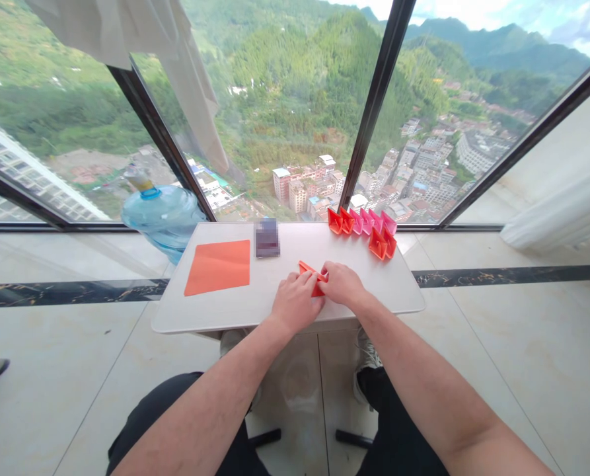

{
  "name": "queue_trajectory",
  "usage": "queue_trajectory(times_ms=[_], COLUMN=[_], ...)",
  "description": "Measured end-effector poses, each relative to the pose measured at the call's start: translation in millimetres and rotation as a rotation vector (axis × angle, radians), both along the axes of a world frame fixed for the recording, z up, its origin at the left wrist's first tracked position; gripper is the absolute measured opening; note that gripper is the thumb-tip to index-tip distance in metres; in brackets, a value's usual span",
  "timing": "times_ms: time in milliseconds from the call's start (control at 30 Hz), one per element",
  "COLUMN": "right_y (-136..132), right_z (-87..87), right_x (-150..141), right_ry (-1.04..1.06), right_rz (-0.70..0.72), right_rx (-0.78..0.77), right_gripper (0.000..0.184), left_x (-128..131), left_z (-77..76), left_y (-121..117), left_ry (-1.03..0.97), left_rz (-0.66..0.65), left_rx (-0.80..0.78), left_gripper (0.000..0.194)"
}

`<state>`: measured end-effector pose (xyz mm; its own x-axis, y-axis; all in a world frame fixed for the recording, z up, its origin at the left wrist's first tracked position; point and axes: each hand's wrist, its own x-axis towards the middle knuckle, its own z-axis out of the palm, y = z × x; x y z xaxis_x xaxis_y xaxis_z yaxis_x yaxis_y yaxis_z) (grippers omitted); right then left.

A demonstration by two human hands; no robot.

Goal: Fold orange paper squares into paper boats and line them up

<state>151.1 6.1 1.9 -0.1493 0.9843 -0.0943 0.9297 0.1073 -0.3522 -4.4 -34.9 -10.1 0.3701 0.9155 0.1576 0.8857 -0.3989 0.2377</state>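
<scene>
Between my two hands, on the white table, lies a partly folded piece of orange-red paper (318, 288). My left hand (297, 299) rests over its left and near side, fingers pressed onto the paper. From the right, my right hand (340, 283) pinches its edge, the fingers curled together. Parts of the paper are hidden beneath the fingers. To the left lies a flat stack or sheet of orange paper (218, 268). Folded paper boats, red (382, 244) and pink (368, 222), stand in rows at the table's back right.
The small white table (215, 313) has rounded corners. A dark, blurred rectangular item (267, 238) lies near its back edge. Behind its left corner stands a large blue water bottle (160, 215). Tall windows with dark frames (374, 99) rise beyond. My legs and shoes are below.
</scene>
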Motion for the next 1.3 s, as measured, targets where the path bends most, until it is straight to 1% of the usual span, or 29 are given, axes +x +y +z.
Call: queue_trajectory(times_ms=[100,167,233,300,333,400,433,500,567,633,700,733,767,800,833,867,900,933,967,1000,1033,1067,1133,1200,1300], right_y=[3.4,7.0,10.9,14.5,16.1,18.7,19.7,20.9,21.2,20.9,21.0,21.3,21.8,22.4,23.0,23.6,24.1,24.5,24.8,25.2,25.6,26.2,27.8,29.9,31.7], right_z=[0.1,0.3,0.3,0.1,0.1,0.7,1.4,3.6,6.7,9.4,11.2,11.8,12.4,13.0,13.6,14.4,15.1,15.7,16.0,15.9,15.3,14.4,11.6,8.1,3.5], right_x=[2.8,6.3,10.9,16.0,18.6,23.2,25.0,27.1,26.9,24.8,22.3,21.5,21.2,21.6,22.5,23.8,25.4,26.9,28.2,29.1,29.5,29.5,28.1,25.5,21.1], right_ry=[0.149,0.253,0.337,0.411,0.450,0.541,0.599,0.726,0.847,0.945,1.004,1.012,1.006,0.982,0.943,0.898,0.852,0.809,0.770,0.739,0.718,0.701,0.662,0.594,0.409], right_rz=[-0.044,-0.097,-0.144,-0.177,-0.193,-0.234,-0.259,-0.289,-0.238,-0.125,-0.047,-0.041,-0.053,-0.070,-0.077,-0.069,-0.045,-0.014,0.018,0.047,0.069,0.085,0.111,0.127,0.154], right_rx=[-0.030,0.005,0.049,0.066,0.066,0.053,0.041,0.030,0.032,0.015,-0.018,-0.029,-0.039,-0.057,-0.093,-0.148,-0.216,-0.282,-0.337,-0.375,-0.394,-0.402,-0.401,-0.374,-0.241], right_gripper=[0.017,0.014,0.013,0.012,0.011,0.011,0.014,0.022,0.031,0.037,0.036,0.032,0.028,0.025,0.022,0.020,0.019,0.017,0.016,0.016,0.016,0.016,0.016,0.014,0.007], left_x=[-0.4,-1.1,-1.6,-1.7,-1.8,-2.5,-3.0,-4.4,-5.0,-4.2,-2.7,-2.1,-2.1,-2.8,-4.5,-7.0,-10.2,-13.9,-17.7,-21.4,-24.6,-27.2,-29.9,-30.1,-28.5], left_z=[2.8,4.7,6.3,7.7,8.3,10.0,11.1,14.6,19.3,24.1,27.2,27.7,27.6,26.8,25.6,24.3,23.0,21.9,21.1,20.7,20.5,20.5,20.4,19.2,14.3], left_y=[2.9,5.5,6.7,6.4,5.9,5.3,5.7,8.1,12.4,16.9,20.3,21.4,22.4,23.4,24.7,26.2,28.1,30.5,33.0,35.6,38.2,40.5,44.3,47.2,51.0], left_ry=[0.034,0.052,0.072,0.092,0.098,0.084,0.051,-0.091,-0.339,-0.658,-0.952,-1.053,-1.110,-1.124,-1.101,-1.052,-0.990,-0.920,-0.858,-0.810,-0.757,-0.698,-0.598,-0.526,-0.403], left_rz=[-0.016,-0.039,-0.073,-0.118,-0.141,-0.144,-0.113,0.003,0.149,0.262,0.307,0.311,0.319,0.346,0.385,0.424,0.462,0.451,0.414,0.353,0.298,0.263,0.224,0.192,0.145], left_rx=[-0.030,-0.035,-0.022,-0.004,0.001,0.003,0.003,0.003,-0.030,-0.146,-0.316,-0.403,-0.472,-0.503,-0.485,-0.429,-0.326,-0.229,-0.176,-0.206,-0.283,-0.358,-0.430,-0.430,-0.374], left_gripper=[0.046,0.044,0.037,0.025,0.022,0.025,0.026,0.026,0.028,0.029,0.028,0.028,0.029,0.029,0.029,0.031,0.035,0.044,0.050,0.050,0.044,0.036,0.025,0.018,0.014])
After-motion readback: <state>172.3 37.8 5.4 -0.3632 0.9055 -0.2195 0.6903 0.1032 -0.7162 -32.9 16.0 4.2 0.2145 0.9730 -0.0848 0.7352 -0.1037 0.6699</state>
